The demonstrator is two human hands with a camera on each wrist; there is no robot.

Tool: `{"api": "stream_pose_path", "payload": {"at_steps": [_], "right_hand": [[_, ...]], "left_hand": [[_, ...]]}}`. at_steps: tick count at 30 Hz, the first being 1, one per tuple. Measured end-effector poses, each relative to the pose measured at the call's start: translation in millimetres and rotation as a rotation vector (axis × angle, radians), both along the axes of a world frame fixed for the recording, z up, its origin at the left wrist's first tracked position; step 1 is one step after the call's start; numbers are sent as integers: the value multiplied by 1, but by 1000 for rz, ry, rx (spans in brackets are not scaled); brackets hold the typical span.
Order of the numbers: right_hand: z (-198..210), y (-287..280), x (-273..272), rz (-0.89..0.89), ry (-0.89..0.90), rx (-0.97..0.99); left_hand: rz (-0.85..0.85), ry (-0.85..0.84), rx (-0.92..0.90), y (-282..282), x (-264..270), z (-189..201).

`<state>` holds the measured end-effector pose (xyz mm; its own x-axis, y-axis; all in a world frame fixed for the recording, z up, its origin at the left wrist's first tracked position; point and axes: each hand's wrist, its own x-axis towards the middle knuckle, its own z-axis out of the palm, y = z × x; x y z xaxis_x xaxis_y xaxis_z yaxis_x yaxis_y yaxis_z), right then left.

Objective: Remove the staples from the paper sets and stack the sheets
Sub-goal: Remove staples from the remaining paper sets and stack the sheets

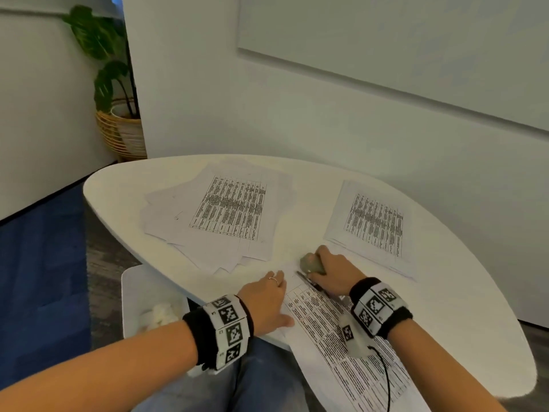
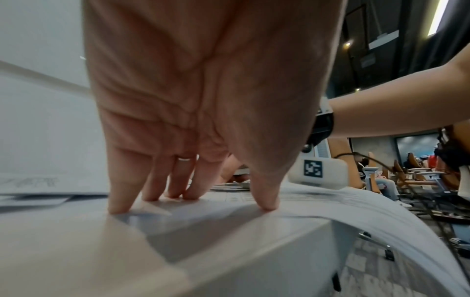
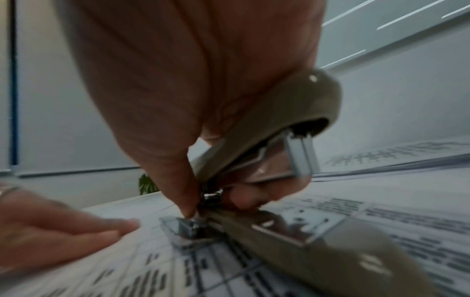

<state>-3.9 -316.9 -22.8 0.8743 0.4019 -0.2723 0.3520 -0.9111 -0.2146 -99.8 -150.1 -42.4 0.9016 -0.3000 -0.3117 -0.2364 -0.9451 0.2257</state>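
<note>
A stapled paper set (image 1: 341,331) printed with tables lies at the near table edge and hangs over it. My left hand (image 1: 267,298) lies flat on its left side, with straight fingertips (image 2: 117,209) pressing the sheet down. My right hand (image 1: 329,272) grips an olive-green stapler (image 1: 312,264), seen close as the stapler (image 3: 279,136). Its metal tail (image 3: 185,229) rests on the top corner of the set, under my thumb (image 3: 188,209). A loose pile of sheets (image 1: 219,215) lies at the back left. A neat stack (image 1: 374,227) lies at the back right.
The rounded white table (image 1: 463,316) stands against a white wall. A white bin (image 1: 139,295) with crumpled paper sits on the floor below the left edge. A potted plant in a wicker basket (image 1: 118,132) stands in the far left corner. A cable (image 1: 386,379) trails from my right wrist.
</note>
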Motion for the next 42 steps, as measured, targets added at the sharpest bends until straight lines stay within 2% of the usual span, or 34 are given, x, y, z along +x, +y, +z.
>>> {"api": "stream_pose_path", "payload": {"at_steps": [5,11,21,28,36,42], "right_hand": [[-12,5,-1,65,-141,-113],[-14,10,-3,65,-174,-162],[-21,29,-16,-92,-180,-120],[-11,27,3,113,-214,-212],[-16,58,-3,-241,-73,-39],[-12,64,0,-257,-53,-31]], "left_hand": [[-2,26,-35,3,19,3],[-70,21,76,-1,24,7],[-114,-25,186,-1,28,10],[-127,-36,185,-1,31,6],[-83,-64,155,1,36,-1],[-69,-63,156,4,40,-2]]}}
